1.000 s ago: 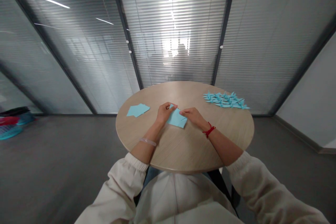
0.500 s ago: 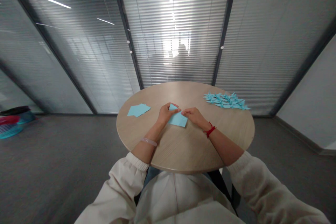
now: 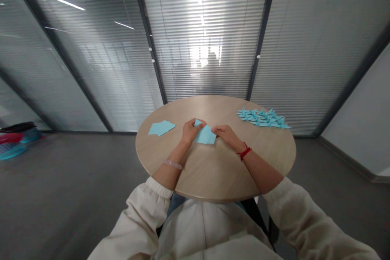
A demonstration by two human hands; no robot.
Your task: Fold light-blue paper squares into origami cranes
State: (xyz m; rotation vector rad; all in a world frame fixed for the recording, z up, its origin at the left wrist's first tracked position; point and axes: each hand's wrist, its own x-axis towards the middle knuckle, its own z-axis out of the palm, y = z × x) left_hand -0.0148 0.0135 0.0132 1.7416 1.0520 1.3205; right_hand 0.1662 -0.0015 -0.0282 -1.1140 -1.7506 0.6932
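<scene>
A light blue sheet of paper (image 3: 205, 135) is held between my two hands above the middle of the round wooden table (image 3: 213, 174). On its left edge, my left hand (image 3: 190, 131) pinches it with the thumb on top. My right hand (image 3: 224, 133) grips the right edge between thumb and fingers. Whether the sheet has folds in it is hard to make out. Several more light blue sheets (image 3: 161, 128) lie overlapping to the left of my left hand. Beyond my right hand sit several folded blue paper cranes (image 3: 263, 118), grouped close together near the table's far right edge.
Glass partitions with blinds (image 3: 207, 77) rise just behind the table. Far left on the grey floor (image 3: 76, 178) stand a blue basket (image 3: 12, 152) with something red on it and a dark-topped bin (image 3: 26, 130). A white wall (image 3: 365, 118) is at the right.
My right hand has shifted from the sheet's top edge to its right edge. The sheet has turned slightly, and its lower edge sits a little higher. My left hand keeps its hold.
</scene>
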